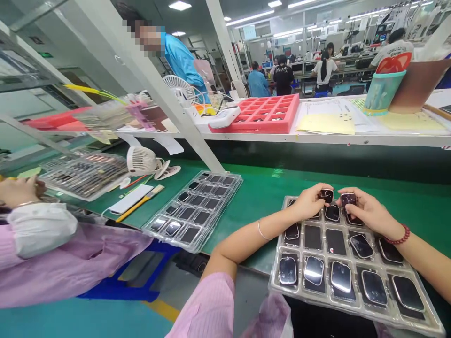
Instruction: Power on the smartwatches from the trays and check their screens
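My left hand (310, 203) is closed on a strapless smartwatch (326, 195), pinched between thumb and fingers with its lit dial showing. Just to the right, my right hand (369, 210) grips a second smartwatch (348, 200), its dial lit too. Both are held over the far side of a clear plastic tray (333, 300). Dark-screened smartwatches (341, 277) lie in many of its compartments, while two in the second row show only dark lining. My hands and wrists hide part of the far row.
Left of my arm is another stack of plastic trays (197, 202) with some watches. Beyond it lie a yellow brush (141, 203), a white box (131, 199) and a small fan (141, 160). A co-worker's hand (21, 190) is far left. The shelf holds a red foam tray (271, 112) and a cup (384, 91).
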`<action>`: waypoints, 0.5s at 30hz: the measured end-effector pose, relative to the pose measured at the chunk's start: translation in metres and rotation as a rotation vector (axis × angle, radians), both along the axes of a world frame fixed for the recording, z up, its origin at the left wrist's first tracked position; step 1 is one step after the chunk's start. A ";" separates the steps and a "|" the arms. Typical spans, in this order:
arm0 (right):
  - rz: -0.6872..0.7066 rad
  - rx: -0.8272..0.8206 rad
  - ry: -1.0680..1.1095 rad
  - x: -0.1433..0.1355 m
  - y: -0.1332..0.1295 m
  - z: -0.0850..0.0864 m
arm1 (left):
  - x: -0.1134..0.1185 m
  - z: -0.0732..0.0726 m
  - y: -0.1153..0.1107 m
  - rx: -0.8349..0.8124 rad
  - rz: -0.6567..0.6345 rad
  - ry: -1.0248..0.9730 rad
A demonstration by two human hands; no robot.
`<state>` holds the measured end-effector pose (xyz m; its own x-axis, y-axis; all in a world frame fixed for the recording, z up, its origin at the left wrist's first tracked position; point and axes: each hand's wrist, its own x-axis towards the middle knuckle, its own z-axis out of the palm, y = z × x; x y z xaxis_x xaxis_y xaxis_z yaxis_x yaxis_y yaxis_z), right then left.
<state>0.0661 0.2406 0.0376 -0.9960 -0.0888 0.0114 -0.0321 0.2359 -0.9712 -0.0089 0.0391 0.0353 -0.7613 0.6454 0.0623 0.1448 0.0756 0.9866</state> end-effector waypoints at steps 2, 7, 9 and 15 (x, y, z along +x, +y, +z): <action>0.022 -0.006 0.011 -0.001 -0.001 0.000 | -0.001 0.000 -0.001 -0.034 0.024 0.098; -0.006 0.021 -0.030 -0.001 0.000 0.003 | 0.000 0.007 -0.003 -0.078 0.012 0.069; -0.032 0.059 -0.026 -0.001 0.000 0.004 | 0.001 0.008 -0.003 -0.088 0.004 0.031; 0.061 0.028 0.005 -0.001 -0.002 0.005 | -0.002 -0.001 -0.003 -0.066 0.000 0.098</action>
